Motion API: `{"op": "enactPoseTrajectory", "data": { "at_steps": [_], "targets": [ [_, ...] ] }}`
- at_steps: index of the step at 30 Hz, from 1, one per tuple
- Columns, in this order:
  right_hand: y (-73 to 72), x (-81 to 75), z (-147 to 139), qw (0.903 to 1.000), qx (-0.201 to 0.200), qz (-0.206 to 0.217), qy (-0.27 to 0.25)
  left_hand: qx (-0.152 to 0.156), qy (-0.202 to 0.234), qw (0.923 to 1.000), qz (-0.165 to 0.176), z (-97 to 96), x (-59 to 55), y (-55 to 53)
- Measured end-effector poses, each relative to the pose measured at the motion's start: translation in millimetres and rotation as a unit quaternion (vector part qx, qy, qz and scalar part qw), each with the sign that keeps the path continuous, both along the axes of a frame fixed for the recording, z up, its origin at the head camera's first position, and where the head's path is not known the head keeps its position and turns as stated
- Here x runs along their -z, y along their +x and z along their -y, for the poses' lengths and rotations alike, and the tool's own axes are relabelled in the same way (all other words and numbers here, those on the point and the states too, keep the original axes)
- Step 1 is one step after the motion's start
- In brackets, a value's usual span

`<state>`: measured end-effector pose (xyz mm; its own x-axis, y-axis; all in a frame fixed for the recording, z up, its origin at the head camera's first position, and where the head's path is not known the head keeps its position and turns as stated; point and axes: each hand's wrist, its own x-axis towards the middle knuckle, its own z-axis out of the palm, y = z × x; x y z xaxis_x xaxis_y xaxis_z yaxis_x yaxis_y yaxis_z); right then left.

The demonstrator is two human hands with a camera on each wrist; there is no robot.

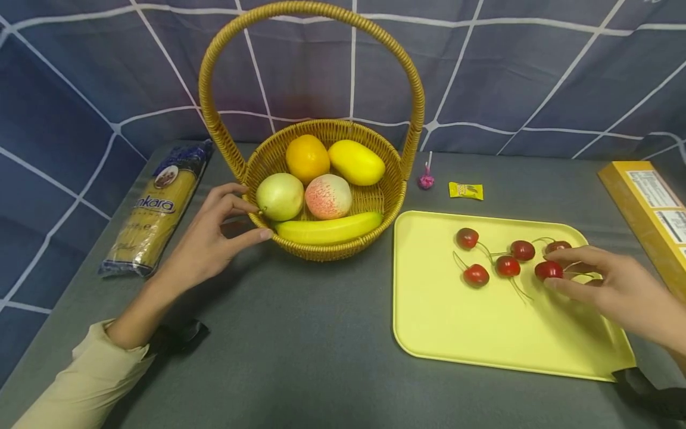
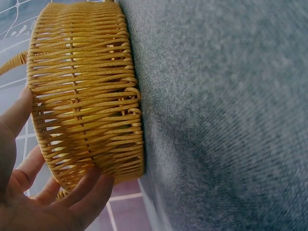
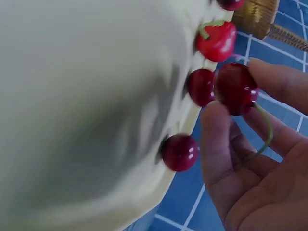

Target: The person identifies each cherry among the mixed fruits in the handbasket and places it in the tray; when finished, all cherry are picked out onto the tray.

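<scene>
My right hand pinches a dark red cherry between thumb and fingertips over the yellow tray. In the right wrist view this cherry shows its green stem curving towards the palm. Several more cherries with thin stems lie on the tray, one of them nearest its middle. My left hand holds the left side of a wicker basket, thumb at the front rim and fingers spread along the woven wall. Inside are an orange, a mango, a green pear, a peach and a banana.
The basket's tall handle arches above it. A pasta packet lies left of the basket. Behind the tray are a pink-wrapped lollipop and a small yellow packet. An orange-yellow box stands at the right.
</scene>
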<state>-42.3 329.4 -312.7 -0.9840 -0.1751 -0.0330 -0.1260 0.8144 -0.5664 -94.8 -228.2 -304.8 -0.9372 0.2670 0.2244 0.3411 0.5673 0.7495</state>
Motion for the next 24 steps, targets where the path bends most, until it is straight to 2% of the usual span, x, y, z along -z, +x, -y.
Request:
{"op": "enactPoseTrajectory", "data": {
  "at_steps": [3,13,24],
  "targets": [
    [-0.4,6.4,-2.2,0.9998,-0.013,-0.014,0.009,0.000,0.000,1.0000,-0.003,0.1,-0.1,0.2],
    [-3.4,9.7,-2.2,0.9992,-0.016,0.017,0.034,-0.002,0.001,1.0000,0.003,1.6,-1.5,1.6],
    [-5.9,18.4,-4.2,0.9983,-0.043,0.005,0.039,-0.002,-0.003,1.0000,0.006,3.9,-0.4,0.7]
  ]
}}
